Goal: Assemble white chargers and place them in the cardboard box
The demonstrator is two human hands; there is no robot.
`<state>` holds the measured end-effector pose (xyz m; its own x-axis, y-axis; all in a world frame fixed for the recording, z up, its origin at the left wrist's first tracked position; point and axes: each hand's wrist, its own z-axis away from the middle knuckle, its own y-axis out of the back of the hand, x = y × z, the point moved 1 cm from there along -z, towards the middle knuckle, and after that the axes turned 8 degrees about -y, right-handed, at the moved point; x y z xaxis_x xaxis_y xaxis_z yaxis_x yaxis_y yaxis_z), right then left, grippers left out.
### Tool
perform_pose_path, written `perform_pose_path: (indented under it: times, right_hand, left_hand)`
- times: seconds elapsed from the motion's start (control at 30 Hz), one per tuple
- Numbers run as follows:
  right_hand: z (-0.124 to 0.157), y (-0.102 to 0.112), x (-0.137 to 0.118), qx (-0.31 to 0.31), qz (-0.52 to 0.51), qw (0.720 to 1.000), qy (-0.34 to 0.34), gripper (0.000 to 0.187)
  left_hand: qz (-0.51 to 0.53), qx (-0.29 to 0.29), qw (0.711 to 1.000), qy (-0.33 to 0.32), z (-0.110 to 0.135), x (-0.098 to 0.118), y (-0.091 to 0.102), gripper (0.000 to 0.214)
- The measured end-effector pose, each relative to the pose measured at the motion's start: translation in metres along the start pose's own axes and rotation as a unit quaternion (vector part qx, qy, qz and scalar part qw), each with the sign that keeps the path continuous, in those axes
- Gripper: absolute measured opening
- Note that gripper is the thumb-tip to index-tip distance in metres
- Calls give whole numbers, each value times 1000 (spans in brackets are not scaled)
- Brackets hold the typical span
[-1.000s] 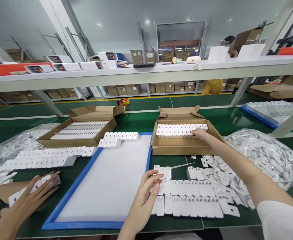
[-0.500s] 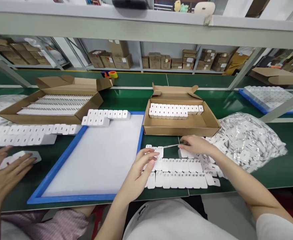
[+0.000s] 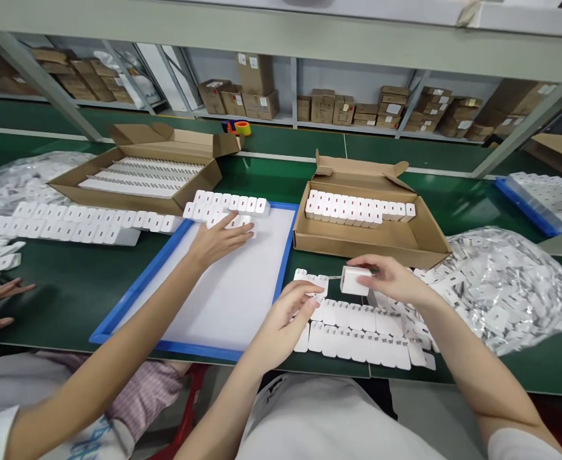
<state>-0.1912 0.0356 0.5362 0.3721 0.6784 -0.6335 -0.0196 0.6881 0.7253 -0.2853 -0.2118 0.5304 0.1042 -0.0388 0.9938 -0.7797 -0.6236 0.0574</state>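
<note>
My right hand (image 3: 389, 278) pinches a white plastic block (image 3: 355, 281), like a charger housing, raised above the table. A thin metal strip (image 3: 334, 277) shows just left of it; whether my fingers also hold this strip is hidden. My left hand (image 3: 283, 319) is loosely curled, thumb and fingers apart. Its fingertips rest at a short row of white housings (image 3: 319, 281). In front lie two longer rows of white pieces (image 3: 357, 342) with small metal tabs along their upper edges. Loose white pieces (image 3: 417, 332) lie at their right end.
A cardboard box (image 3: 348, 237) with white housings stands behind my hands. At right lies a clear bag (image 3: 501, 287) of white parts. A blue-framed white tray (image 3: 204, 313) is left, where a co-worker's hand (image 3: 218, 239) reaches over housings. A grey shelf beam (image 3: 262, 32) crosses above.
My right hand has lifted a white block and turned it beside the short row. My left hand stays at the row. The co-worker's hand has come over the tray, and the view has shifted.
</note>
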Motion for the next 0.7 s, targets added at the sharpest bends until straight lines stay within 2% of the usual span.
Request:
perform_pose_path:
  times: [0.07,0.13,0.2,0.33,0.5,0.7]
  right_hand:
    - [18,2,-14,8,-99,991,87,36]
    - [36,-2,-25,23,-200,965,170,31]
    - [48,-9,-31,39,-253,942,217,32]
    - [58,-24,-31,70,-244,934,251,43]
    - [60,-35,-28,126,-204,920,309,57]
    - [62,-40,-34,159,-202,897,361,64]
  left_hand:
    - [56,-21,998,18,-1,1,-6,29]
    - [116,-66,991,32,0,3,-13,36]
    - [156,-103,982,34,2,8,-18,41]
    - [171,-126,977,15,6,20,-21,39]
    - [147,-135,979,-42,4,28,-19,38]
    - [173,-116,977,-38,4,30,-21,39]
